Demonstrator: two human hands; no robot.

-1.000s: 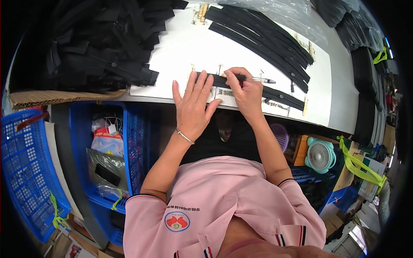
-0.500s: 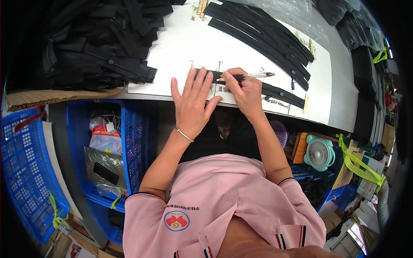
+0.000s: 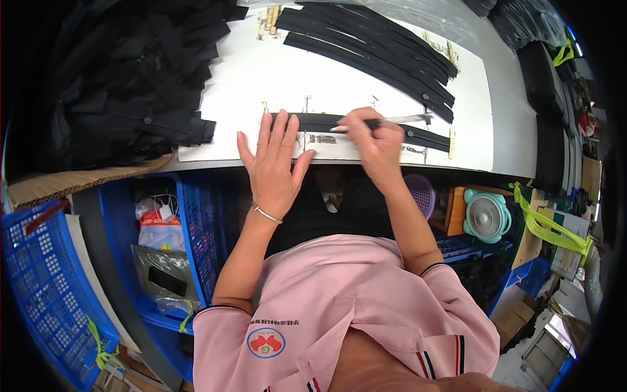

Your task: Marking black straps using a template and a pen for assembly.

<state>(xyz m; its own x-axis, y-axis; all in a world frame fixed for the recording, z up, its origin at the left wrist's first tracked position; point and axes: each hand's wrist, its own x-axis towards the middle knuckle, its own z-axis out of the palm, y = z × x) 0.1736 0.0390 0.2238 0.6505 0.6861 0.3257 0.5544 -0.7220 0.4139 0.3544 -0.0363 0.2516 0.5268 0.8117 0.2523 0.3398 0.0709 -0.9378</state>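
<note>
A black fabric strip (image 3: 320,122) lies lengthwise near the front edge of a white board (image 3: 238,88), which has dark marks beside the strip. My left hand (image 3: 274,173) rests flat with fingers spread, its fingertips pressing on the strip's left end. In my right hand (image 3: 377,147) is a clear-barrelled pen (image 3: 408,119) with a dark grip. Its tip points left, over the strip's middle, but whether it touches the fabric I cannot tell. A round button-like piece (image 3: 409,134) shows on the strip to the right of that hand.
More black strips (image 3: 366,49) lie side by side at the far right of the board. A large heap of black strips (image 3: 130,85) covers the left of the table. Below the table edge are a blue crate (image 3: 186,248) with bags and a phone, and a turquoise fan (image 3: 486,215).
My right hand has drawn the pen away from near my left fingers, rightward along the strip. My left hand still presses the strip's left end. The whole view has shifted slightly.
</note>
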